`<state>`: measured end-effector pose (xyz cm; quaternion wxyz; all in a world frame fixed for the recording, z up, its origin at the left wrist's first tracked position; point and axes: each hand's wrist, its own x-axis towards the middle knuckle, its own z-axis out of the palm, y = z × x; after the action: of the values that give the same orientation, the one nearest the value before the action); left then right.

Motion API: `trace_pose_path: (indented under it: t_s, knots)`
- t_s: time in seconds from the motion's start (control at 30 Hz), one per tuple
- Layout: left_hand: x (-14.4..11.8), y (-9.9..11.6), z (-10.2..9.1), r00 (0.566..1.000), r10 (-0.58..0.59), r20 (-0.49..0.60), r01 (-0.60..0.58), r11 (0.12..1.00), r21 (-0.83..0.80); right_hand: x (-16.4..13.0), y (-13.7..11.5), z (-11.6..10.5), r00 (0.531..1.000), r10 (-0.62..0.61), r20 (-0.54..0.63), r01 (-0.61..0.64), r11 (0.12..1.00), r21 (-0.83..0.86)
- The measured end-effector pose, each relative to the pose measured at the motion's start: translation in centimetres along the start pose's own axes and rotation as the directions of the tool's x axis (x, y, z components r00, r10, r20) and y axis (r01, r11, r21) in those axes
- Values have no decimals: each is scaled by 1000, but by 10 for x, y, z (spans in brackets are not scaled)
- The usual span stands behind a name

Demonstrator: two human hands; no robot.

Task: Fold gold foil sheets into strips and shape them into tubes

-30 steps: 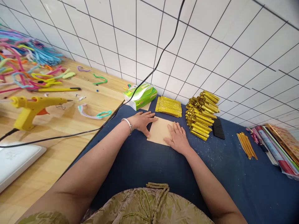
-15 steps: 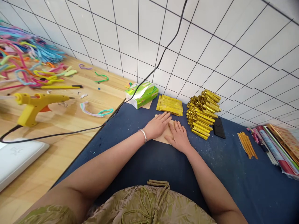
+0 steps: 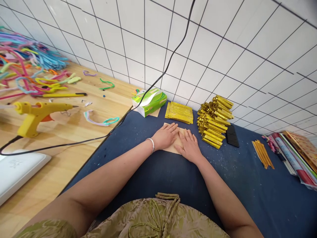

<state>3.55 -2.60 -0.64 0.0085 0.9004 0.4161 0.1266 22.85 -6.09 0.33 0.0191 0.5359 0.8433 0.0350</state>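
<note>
- A dark blue table top (image 3: 170,175) lies under the flat, tan, paper-like sheet (image 3: 172,149).
- A pile of shiny gold strips (image 3: 215,121) sits right of the sheet.
- The left hand (image 3: 164,137) lies on the sheet, stretched out flat.
- The right hand (image 3: 189,147) lies there too, fingers a bit apart.
</note>
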Motion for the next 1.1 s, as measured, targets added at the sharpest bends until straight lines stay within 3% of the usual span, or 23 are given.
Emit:
trace_pose_path:
  t_s: [0.43,0.67,0.87,1.0,1.1]
  knots:
    - [1,5,11,1000,31,3,-31,1000,-2,2,-1,-4,999,19,47,-20,1000,16]
    - [-3,2,10,1000,20,11,-20,1000,-2,14,3,-23,994,-35,104,25,996,91]
    - [-11,-3,1,1000,6,14,-6,1000,11,46,-25,-29,994,-104,-28,106,906,409]
    - [-17,-6,-5,1000,21,10,-21,999,37,62,-56,-9,981,118,-151,-19,846,533]
    - [-21,-8,-4,998,30,57,-33,998,52,63,-69,2,977,123,-175,-25,877,480]
